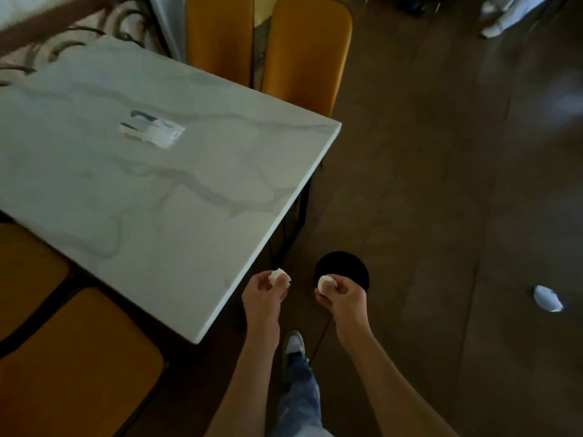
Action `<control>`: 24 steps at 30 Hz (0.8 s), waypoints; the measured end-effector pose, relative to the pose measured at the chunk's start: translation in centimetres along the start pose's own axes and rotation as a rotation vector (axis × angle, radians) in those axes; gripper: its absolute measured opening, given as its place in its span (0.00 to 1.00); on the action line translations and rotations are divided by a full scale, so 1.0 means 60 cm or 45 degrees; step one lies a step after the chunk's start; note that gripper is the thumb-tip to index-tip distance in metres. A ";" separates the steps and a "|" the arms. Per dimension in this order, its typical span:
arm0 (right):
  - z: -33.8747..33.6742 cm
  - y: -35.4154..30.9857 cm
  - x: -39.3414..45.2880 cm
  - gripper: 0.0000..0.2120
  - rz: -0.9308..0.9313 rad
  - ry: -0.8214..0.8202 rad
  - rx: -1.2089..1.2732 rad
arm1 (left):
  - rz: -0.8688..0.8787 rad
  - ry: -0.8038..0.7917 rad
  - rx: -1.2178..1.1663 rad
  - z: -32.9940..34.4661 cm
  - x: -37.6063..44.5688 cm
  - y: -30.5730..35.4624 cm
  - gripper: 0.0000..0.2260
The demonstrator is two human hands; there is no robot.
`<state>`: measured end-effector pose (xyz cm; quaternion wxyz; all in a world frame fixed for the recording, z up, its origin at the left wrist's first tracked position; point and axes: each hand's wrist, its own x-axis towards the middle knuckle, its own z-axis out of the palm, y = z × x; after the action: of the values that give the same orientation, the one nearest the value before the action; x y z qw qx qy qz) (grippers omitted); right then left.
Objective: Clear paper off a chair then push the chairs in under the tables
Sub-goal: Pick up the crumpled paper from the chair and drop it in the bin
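Observation:
My left hand [263, 293] pinches a small crumpled white paper ball [278, 275] beside the near corner of the white marble table [94, 190]. My right hand [342, 293] grips a second crumpled white paper ball [325, 283], just right of the left hand. Two mustard-yellow chairs [307, 52] stand at the table's far side, their backs against its edge. Two more yellow chair seats [75, 367] show at the near left, partly under the table. A flat wrapper [153, 129] lies on the tabletop.
A round black object [342, 266] sits on the brown floor behind my right hand. A crumpled white paper [547, 298] lies on the floor at the right. My shoe and jeans leg [296, 373] are below. Another person's legs [504, 17] stand at the top right.

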<state>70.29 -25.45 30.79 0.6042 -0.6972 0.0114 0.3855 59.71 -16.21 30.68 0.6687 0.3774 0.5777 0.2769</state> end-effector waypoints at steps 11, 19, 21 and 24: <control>-0.071 -0.007 0.236 0.08 0.163 0.119 -0.115 | -0.190 -0.090 0.166 0.202 0.155 -0.056 0.07; -0.157 0.127 0.436 0.05 0.405 0.097 -0.164 | -0.400 -0.064 0.296 0.295 0.286 -0.231 0.08; -0.178 0.180 0.480 0.06 0.454 0.108 -0.165 | -0.470 -0.041 0.308 0.306 0.322 -0.290 0.09; -0.201 0.262 0.539 0.05 0.501 0.118 -0.146 | -0.515 -0.026 0.361 0.318 0.379 -0.377 0.10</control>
<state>91.73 -25.39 -0.46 0.4753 -0.7318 0.1532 0.4637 81.05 -14.08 0.12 0.6568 0.3468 0.6677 0.0497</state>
